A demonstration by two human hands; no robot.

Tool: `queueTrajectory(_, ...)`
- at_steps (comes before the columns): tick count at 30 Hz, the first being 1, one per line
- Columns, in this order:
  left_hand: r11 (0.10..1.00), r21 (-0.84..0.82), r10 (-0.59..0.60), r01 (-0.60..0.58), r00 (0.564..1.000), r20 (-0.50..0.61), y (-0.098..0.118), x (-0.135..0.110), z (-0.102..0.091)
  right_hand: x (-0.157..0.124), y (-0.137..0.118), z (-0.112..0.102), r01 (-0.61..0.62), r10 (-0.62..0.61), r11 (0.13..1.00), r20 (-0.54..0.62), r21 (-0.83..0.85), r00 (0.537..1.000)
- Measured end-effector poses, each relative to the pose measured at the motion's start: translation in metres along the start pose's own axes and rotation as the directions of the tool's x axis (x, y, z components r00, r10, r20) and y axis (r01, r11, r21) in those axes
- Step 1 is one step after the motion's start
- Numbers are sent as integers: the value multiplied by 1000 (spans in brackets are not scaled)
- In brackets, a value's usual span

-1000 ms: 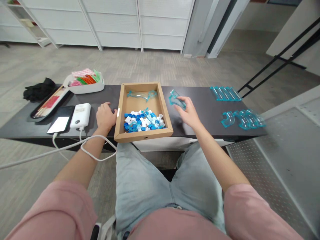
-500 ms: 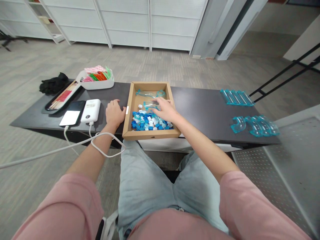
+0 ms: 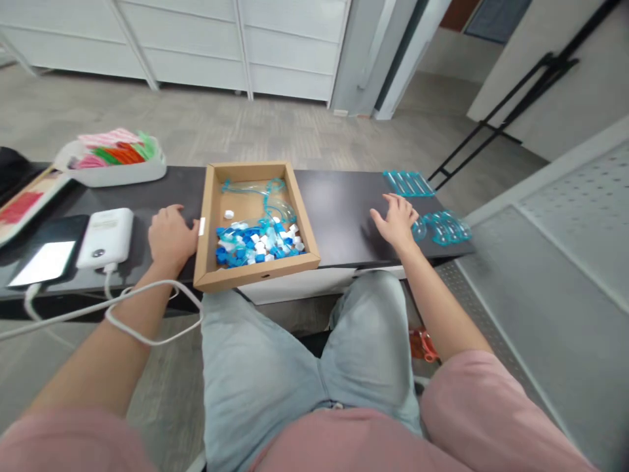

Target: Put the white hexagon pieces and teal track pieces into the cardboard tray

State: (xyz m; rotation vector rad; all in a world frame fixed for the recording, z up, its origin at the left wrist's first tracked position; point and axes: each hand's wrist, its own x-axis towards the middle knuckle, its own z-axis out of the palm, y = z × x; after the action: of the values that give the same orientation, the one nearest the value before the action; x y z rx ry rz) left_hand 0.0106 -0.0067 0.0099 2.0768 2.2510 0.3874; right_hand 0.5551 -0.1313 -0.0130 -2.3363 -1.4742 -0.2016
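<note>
My left hand (image 3: 171, 239) rests on the dark table just left of a shallow cardboard box (image 3: 200, 255), thumb apart and close to its wall, holding nothing that I can see. Inside the box lie small blue and white pieces (image 3: 260, 246) and clear plastic tubes with teal ends (image 3: 280, 208). My right hand (image 3: 397, 223) is over the table's right part, fingers apart and with nothing visible in them. Close beside it are curved clear pieces with teal ends (image 3: 445, 228), partly covered by the hand. Beyond them straight clear tubes with teal ends (image 3: 409, 183) lie in a row.
On the left are a white power bank (image 3: 107, 237) with a cable, a phone (image 3: 49, 252) and a white basket (image 3: 118, 172) of colourful strips. The cable (image 3: 132, 335) crosses my left forearm. A black metal frame (image 3: 484, 124) stands behind the table's right end.
My right hand has left the box and moved right to the curved pieces. The view has turned right. My left hand stays beside the box.
</note>
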Motion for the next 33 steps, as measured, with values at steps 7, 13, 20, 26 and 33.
queueTrajectory(7,996,66,-63,62,998,12,3,0,0,-25,91,-35,-384,404,905,84,-181,911)
queueTrajectory(13,987,-105,-118,122,992,44,2,-10,-6,-31,81,-35,-291,304,952,176,-91,936)
queueTrajectory(20,990,-94,-96,105,990,101,-1,-7,-7,-34,27,-20,115,-162,977,275,181,948)
queueTrajectory(26,995,16,-99,99,995,-1,6,-4,-3,-33,-49,-1,277,-380,904,316,327,869)
queueTrajectory(33,1000,-9,-13,13,1000,25,-2,-1,-2,-31,-94,19,177,-264,912,199,369,944)
